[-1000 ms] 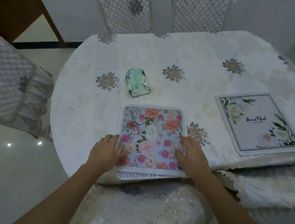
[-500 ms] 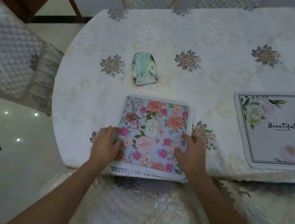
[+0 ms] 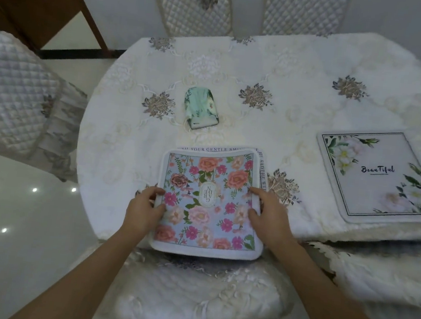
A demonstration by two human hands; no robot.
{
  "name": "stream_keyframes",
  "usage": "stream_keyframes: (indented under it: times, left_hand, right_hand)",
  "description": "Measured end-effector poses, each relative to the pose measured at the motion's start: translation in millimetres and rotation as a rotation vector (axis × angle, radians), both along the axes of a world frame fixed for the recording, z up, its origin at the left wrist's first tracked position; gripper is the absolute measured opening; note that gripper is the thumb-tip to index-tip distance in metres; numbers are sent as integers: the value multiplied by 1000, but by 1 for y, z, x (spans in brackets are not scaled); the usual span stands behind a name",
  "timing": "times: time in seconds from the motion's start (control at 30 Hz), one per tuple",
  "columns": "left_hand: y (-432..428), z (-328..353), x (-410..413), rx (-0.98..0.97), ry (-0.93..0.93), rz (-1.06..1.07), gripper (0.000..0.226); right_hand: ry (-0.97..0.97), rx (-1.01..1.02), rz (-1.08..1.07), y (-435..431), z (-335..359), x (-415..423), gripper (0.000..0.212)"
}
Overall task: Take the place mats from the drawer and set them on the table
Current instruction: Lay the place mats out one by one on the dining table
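Floral mat (image 3: 209, 204), gripped at both sides by fingers of my left hand (image 3: 145, 208) and right hand (image 3: 270, 217), now needs, I judge, lifting off the lettered mat (image 3: 213, 149) beneath.

We see dim, cool, even light with soft shadows. Small bright spots glint on the glossy floor (image 3: 21, 242). Wide-angle distortion bows the bench (image 3: 117, 134) rim, and the lower right edge looks blurred.
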State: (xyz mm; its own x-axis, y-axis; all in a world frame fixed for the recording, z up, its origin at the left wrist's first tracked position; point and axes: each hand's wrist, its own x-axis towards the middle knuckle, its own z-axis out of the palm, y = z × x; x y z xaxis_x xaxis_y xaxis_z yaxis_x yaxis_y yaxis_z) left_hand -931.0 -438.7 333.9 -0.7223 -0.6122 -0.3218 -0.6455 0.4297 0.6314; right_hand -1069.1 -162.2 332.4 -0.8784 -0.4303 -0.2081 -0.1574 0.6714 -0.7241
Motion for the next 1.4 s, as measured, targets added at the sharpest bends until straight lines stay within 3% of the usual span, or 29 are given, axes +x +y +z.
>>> stream_keyframes:
  times: [0.4, 0.67, 0.83, 1.07, 1.4]
  left_hand:
    - [-6, 55, 43, 49, 371, -148, 26]
    - [13, 101, 58, 51, 556, -161, 37]
    - [16, 125, 80, 29, 602, -66, 37]
    - [0, 131, 157, 24, 633, 196, 30]
    - [-79, 147, 284, -92, 672, 526, 29]
  right_hand:
    - [228, -129, -261, 4, 75, 118, 46]
    - [245, -206, -412, 14, 102, 150, 49]
    - [145, -313, -418, 12, 116, 154, 50]
    - [-39, -420, -284, -24, 107, 171, 39]
    - [-28, -438, 99, -162, 115, 216, 39]
